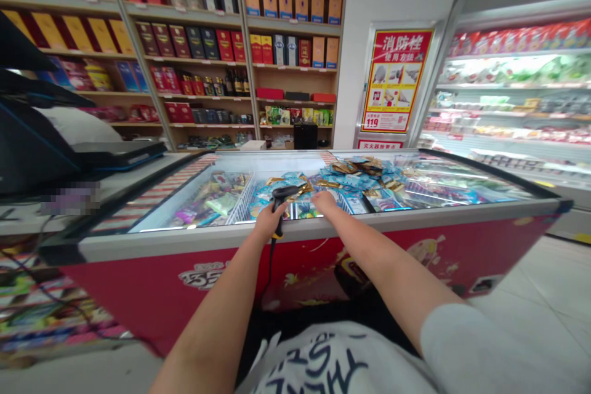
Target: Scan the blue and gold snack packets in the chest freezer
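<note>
The left hand (pixel 268 221) gripped the scanner (pixel 282 192) by its handle above the near edge of the freezer's glass surface (pixel 148 246), fingers wrapped round, presumably to leave its head unobstructed. The right hand (pixel 324 201) was just beside, also near that edge, fingers seemingly curled; I could not tell whether they pinched anything. Packets (pixel 351 180) lay heaped toward the far edge, likely leaving room for both hands.

scanner (pixel 285 191) partly hidden, fridge goods (pixel 517 74) blurred
</note>
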Tool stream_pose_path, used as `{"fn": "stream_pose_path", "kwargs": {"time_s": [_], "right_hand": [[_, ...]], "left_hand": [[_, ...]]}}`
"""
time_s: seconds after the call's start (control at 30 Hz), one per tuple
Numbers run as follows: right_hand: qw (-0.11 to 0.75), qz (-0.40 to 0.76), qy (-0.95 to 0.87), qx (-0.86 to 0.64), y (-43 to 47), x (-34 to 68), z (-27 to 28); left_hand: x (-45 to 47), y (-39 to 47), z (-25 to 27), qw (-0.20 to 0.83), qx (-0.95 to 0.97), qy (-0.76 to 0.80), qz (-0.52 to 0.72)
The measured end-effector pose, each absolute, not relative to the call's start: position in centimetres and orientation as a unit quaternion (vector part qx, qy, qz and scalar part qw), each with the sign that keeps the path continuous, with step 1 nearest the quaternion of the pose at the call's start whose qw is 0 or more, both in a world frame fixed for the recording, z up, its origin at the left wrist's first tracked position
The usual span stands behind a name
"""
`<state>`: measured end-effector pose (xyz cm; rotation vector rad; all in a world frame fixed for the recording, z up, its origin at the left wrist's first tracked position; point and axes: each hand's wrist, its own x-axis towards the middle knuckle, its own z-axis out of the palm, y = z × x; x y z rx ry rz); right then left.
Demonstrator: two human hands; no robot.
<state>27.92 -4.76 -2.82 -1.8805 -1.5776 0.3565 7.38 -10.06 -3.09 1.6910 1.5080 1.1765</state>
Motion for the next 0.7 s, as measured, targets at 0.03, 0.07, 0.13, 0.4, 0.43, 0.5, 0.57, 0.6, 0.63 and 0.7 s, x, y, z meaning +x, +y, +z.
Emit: {"fn": "stream_pose_path", "kwargs": {"time_s": [0.03, 0.07, 0.13, 0.4, 0.43, 0.5, 0.57, 0.6, 0.63, 0.7], "right_hand": [[0.329, 0.157, -0.58, -0.729, -4.5, 27.3, -2.7], [0.344, 0.18, -0.553, -0.737, -4.3, 26.9, -2.6], [0.385, 0.219, -0.5, -0.744, -3.9, 26.4, -2.5], [0.484, 0.238, -0.449, -0.712, -3.7, 25.2, -3.5], [0.49, 0.238, -0.447, -0.709, -3.7, 25.1, -3.6], [0.5, 0.234, -0.444, -0.706, -4.0, 25.1, -3.7], [0.499, 0.225, -0.446, -0.708, -4.3, 25.5, -3.6], [0.49, 0.218, -0.451, -0.713, -4.6, 25.8, -3.5], [0.476, 0.208, -0.46, -0.72, -4.8, 26.2, -3.4], [0.434, 0.189, -0.5, -0.725, -5.3, 26.8, -3.1]], "left_hand": [[7.3, -10.0, -3.1, 0.288, 0.638, 0.566, 0.436], [7.3, -10.0, -3.1, 0.287, 0.641, 0.567, 0.431], [7.2, -9.9, -3.2, 0.285, 0.642, 0.571, 0.425], [7.0, -9.7, -3.5, 0.278, 0.659, 0.561, 0.417], [7.0, -9.8, -3.4, 0.276, 0.659, 0.563, 0.416], [7.1, -9.9, -3.3, 0.272, 0.66, 0.565, 0.413], [7.2, -10.1, -3.1, 0.268, 0.662, 0.569, 0.409], [7.2, -10.1, -3.0, 0.264, 0.662, 0.572, 0.406], [7.2, -10.1, -2.9, 0.26, 0.662, 0.576, 0.403], [7.3, -10.1, -2.8, 0.249, 0.66, 0.585, 0.399]]}}
